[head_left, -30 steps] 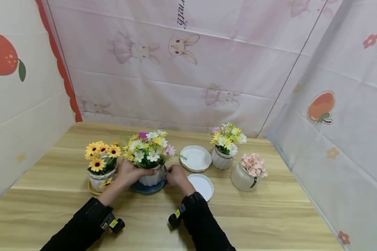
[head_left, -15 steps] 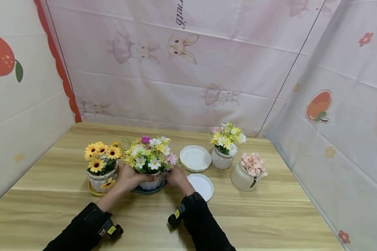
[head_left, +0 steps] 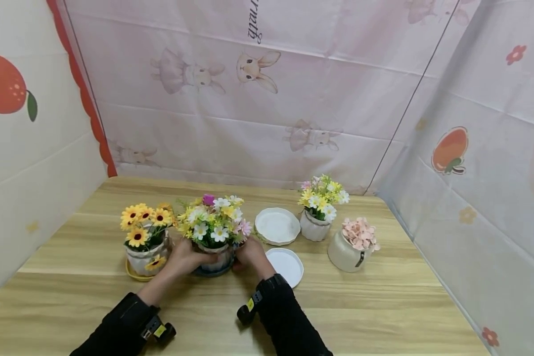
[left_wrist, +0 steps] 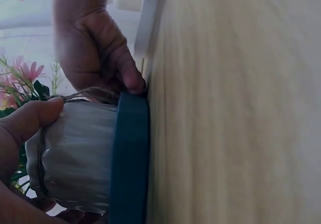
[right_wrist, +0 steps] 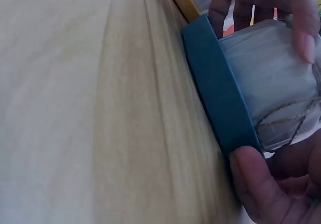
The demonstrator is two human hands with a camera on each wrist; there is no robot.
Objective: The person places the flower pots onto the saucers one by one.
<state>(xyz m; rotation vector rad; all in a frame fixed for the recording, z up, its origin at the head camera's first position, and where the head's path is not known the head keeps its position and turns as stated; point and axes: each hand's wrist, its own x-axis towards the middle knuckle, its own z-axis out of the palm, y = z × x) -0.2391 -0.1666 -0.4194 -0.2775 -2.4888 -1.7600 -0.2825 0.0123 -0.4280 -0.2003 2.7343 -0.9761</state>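
A pleated whitish flower pot (head_left: 218,260) with mixed white, yellow and pink artificial flowers (head_left: 211,221) stands on a blue saucer (right_wrist: 218,83). My left hand (head_left: 186,258) grips the pot from the left; the left wrist view shows its thumb near the twine-tied rim and fingertips round the far side. At the saucer's right edge my right hand (head_left: 251,255) pinches the rim, its thumb (right_wrist: 253,166) against the blue side and other fingers curled behind. Loose twine (right_wrist: 288,111) hangs down the pot near that hand. Most of the saucer is hidden from above.
Close on the left, a sunflower pot (head_left: 143,259) stands on a yellow saucer (head_left: 133,273). Two white saucers, a scalloped one (head_left: 277,226) and a round one (head_left: 287,266), lie to the right. Beyond are another mixed-flower pot (head_left: 315,227) and a cream pot (head_left: 344,253) with pink blooms.
The mixed-flower pot, held in my left hand, has moved down and slightly right, now covering more of the blue saucer. My right hand stays at the saucer's edge.
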